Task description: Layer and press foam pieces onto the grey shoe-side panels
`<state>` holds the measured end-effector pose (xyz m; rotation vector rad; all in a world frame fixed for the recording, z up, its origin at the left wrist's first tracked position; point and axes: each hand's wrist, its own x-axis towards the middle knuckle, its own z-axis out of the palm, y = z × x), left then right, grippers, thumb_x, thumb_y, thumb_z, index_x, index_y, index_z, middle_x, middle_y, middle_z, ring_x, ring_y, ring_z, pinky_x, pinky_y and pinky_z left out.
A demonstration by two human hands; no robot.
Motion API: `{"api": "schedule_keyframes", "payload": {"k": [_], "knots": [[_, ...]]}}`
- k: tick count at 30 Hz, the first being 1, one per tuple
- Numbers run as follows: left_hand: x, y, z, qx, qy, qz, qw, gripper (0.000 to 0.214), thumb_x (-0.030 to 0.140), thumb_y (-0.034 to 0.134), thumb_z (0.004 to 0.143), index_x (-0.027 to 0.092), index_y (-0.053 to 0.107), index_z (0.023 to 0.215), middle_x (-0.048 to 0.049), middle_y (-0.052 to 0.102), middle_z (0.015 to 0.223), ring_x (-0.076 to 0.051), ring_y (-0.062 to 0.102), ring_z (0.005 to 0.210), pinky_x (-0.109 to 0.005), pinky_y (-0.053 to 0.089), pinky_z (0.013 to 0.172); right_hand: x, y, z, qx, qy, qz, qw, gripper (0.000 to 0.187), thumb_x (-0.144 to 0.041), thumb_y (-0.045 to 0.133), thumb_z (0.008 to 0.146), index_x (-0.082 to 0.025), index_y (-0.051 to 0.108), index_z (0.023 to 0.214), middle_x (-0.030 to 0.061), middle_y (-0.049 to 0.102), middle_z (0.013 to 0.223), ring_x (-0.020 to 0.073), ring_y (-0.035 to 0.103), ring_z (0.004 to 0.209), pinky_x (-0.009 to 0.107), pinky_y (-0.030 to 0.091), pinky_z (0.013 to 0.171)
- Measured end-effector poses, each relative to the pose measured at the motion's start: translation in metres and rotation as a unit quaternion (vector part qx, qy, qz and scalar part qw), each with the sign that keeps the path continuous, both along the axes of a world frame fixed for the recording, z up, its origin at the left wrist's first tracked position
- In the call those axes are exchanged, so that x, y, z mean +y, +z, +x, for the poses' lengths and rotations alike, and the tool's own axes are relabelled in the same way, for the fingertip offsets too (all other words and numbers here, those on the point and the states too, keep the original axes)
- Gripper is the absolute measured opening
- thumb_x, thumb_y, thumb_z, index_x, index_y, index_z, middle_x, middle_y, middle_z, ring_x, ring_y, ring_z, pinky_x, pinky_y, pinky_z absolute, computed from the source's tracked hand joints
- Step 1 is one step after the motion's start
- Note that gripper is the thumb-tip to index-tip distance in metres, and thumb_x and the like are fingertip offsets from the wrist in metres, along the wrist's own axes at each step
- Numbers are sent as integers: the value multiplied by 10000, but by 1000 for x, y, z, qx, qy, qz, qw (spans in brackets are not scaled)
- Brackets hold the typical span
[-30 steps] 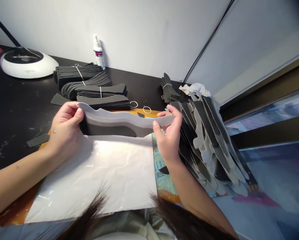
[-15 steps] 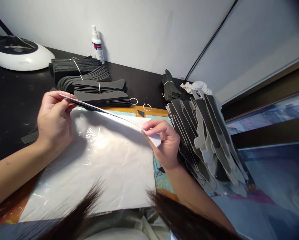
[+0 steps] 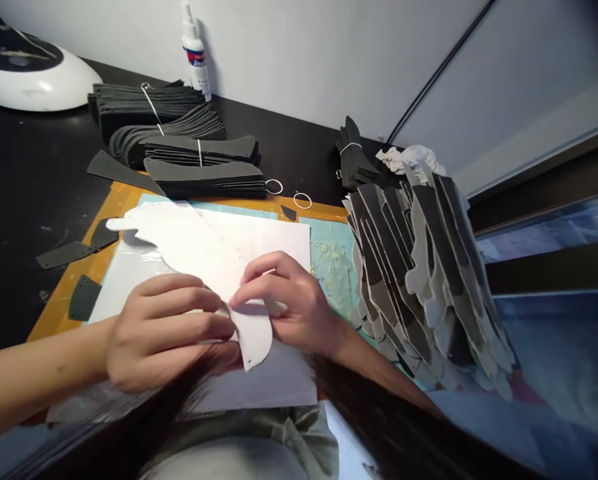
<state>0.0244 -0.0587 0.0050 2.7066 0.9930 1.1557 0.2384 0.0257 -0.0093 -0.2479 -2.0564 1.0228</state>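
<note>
Clock directions here are taken from the hands, with 12 pointing away from the person. The white curved cut-out (image 3: 193, 253) lies under and between both hands, flat on the sheet, with its long narrow end running out toward 10 o'clock. Its rounded lower end, with a small hole near the tip, sticks out below the hands at about 6 o'clock. The left hand (image 3: 163, 330) is curled, fingers pressed together across the piece from the left. The right hand (image 3: 289, 303) pinches the piece from the right, its fingertips almost meeting those of the left. Its thumb is hidden, so the exact grip cannot be told.

Beneath lies a white sheet under clear plastic (image 3: 273, 240), on a teal mat (image 3: 329, 247) over an orange board (image 3: 79, 267). Tied stacks of dark foam strips (image 3: 179, 160) sit at 11 o'clock, and a tall pile of grey-and-black cut pieces (image 3: 419, 267) at 3 o'clock. At 12 o'clock stands a white bottle (image 3: 193, 53), its red-and-blue label too small to read.
</note>
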Motion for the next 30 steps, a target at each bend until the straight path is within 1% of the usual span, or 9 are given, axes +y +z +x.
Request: {"api": "schedule_keyframes", "payload": {"k": [2,6,9,13,16,18,23,27,30], "knots": [[2,0,7,12,-30,9,999,92,278,685,976,200,650,941,9,726,736,-151,655,671,-335,513,645,-2,-5,-3,-7,-8,5,1000,164,-137,691,928,-247,680,1049,24,643,1076,160,660,986,329,585,913],[12,-5,7,-3,45,9,999,186,300,771,914,206,617,868,18,683,664,-149,576,585,-317,436,583,1,-11,-4,-7,8,25,1000,331,-57,693,836,-257,633,1093,30,634,1115,200,637,1068,376,565,965],[16,-7,6,6,42,7,999,192,195,808,847,211,620,884,23,684,672,-143,572,565,-298,424,573,3,-9,-4,-13,21,6,1000,427,-53,700,799,-288,585,1136,32,632,1151,221,623,1138,402,547,1007],[17,-11,6,-48,77,-40,995,185,289,778,887,232,617,958,29,687,677,-140,610,552,-270,443,569,2,-11,-5,-15,-103,-39,994,520,-211,842,751,-288,529,1160,74,582,1253,251,570,1214,414,529,1022],[19,-13,4,-72,135,-69,986,216,343,744,919,269,649,1098,40,698,689,-138,655,577,-244,473,604,3,-17,-7,-60,-158,-162,972,498,-343,876,743,-264,516,1078,34,614,1036,194,617,942,335,567,821],[22,-11,3,-46,140,-58,987,211,276,712,939,289,668,1144,44,699,691,-123,637,554,-230,448,568,5,-20,-7,-78,-88,-256,959,417,-335,840,767,-252,519,1020,0,610,934,153,606,814,283,554,723],[22,-8,-2,-48,140,-35,988,243,248,707,919,308,686,1153,34,689,705,-127,628,573,-238,442,553,13,-16,-5,14,98,-351,931,427,-273,757,790,-262,555,1166,45,601,1167,176,635,1007,305,592,843],[18,-12,-5,-88,150,-84,981,369,483,733,886,258,684,1174,2,687,736,-138,591,564,-260,454,552,17,-13,-3,27,125,-342,931,518,-357,810,814,-285,586,1276,32,618,1144,174,631,991,284,606,784],[16,-7,-4,-102,142,-74,982,313,501,747,882,254,696,1067,23,653,667,-116,548,497,-247,430,497,16,-15,-5,13,129,-343,930,484,-384,868,785,-270,641,1196,23,659,1119,164,652,957,284,621,796]]}}
